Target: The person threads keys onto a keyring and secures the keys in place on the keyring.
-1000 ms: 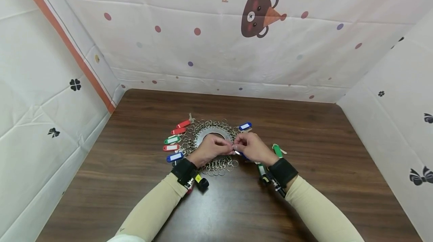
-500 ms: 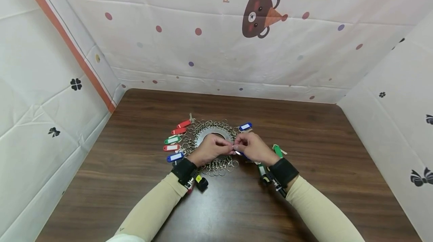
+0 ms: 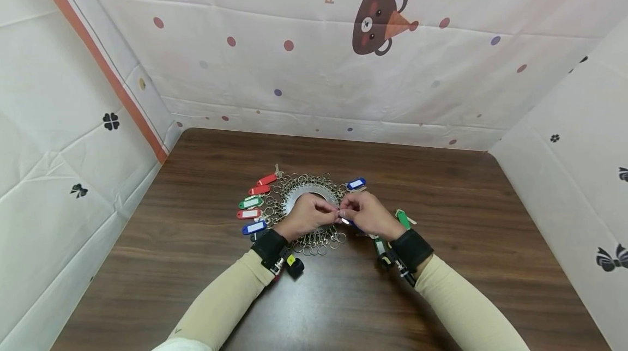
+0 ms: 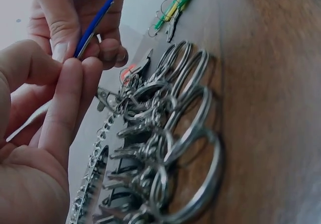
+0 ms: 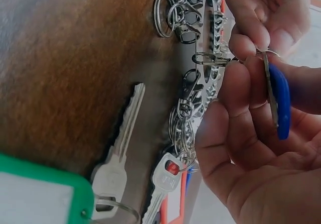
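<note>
Pinching blue tag, hands partly hiding silver disc

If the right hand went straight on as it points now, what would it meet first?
Most likely the left hand. In the head view its fingertips lie directly ahead of the right hand, holding a blue tag; whether the hands touch is hard to judge.

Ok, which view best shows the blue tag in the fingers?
Right wrist: the blue tag shows largest and broadest there. Left wrist shows it nearly edge-on; head gives only a small bit, mostly hidden by the right hand.
</note>
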### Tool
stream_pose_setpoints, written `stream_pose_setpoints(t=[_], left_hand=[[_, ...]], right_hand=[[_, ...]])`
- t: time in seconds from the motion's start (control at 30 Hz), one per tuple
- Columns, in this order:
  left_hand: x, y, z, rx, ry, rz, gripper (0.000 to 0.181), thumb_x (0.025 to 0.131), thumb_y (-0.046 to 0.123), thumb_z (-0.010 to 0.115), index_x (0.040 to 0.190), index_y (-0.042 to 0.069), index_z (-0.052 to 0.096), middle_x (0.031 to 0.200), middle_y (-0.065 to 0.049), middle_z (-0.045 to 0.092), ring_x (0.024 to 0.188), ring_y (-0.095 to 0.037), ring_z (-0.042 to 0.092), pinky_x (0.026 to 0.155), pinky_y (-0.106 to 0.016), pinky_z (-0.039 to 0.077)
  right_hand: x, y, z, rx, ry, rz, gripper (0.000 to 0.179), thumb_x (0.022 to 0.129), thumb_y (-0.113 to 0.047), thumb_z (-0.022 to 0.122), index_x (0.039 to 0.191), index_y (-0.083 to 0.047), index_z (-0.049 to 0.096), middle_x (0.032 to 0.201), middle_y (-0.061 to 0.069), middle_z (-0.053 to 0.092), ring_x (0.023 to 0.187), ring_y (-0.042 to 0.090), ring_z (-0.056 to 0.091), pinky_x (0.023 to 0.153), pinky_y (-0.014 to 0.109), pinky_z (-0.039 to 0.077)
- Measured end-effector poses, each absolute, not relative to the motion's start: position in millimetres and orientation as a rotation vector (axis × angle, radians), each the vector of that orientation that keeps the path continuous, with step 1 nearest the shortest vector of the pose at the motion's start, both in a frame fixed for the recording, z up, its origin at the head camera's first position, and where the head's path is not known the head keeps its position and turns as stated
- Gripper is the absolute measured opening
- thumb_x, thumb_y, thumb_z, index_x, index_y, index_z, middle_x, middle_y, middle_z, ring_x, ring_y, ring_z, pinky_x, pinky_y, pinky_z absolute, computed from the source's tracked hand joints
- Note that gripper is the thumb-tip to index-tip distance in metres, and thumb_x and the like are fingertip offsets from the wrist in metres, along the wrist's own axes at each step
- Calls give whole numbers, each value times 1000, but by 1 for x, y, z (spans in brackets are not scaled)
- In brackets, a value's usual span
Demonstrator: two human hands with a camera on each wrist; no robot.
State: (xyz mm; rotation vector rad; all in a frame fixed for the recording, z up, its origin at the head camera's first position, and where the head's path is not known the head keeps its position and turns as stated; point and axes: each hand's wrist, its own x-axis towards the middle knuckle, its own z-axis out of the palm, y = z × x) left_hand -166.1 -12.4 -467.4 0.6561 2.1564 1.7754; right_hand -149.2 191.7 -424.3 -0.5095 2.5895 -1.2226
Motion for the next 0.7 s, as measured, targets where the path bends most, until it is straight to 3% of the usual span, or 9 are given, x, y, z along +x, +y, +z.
stream_pose_setpoints(t=[0.23,0.47,0.7], left_hand=[[-166,-12,-465,690,2250,1742,14,85,1,74,96,-3,82,98,-19,80,80,4,66,75,-16,57],[-166,-12,-461,730,2312,1674,14,84,3,72,91,3,84,94,-13,81,81,2,65,74,-16,56],[-166,-11,-462,700,2279,1705,13,85,2,75,95,1,83,97,-14,81,83,1,68,76,-18,58]], right_hand=[[-151,191,-420,-555,2618,-1230,11,99,-8,68,89,-11,71,77,2,67,70,13,57,64,24,46],[-152,189,-417,-509,2698,-1230,15,97,-11,72,83,-13,73,77,1,68,71,14,56,61,25,45],[-154,192,-416,-621,2697,-1158,16,96,-10,74,81,-15,75,79,-3,72,74,13,59,68,25,47]])
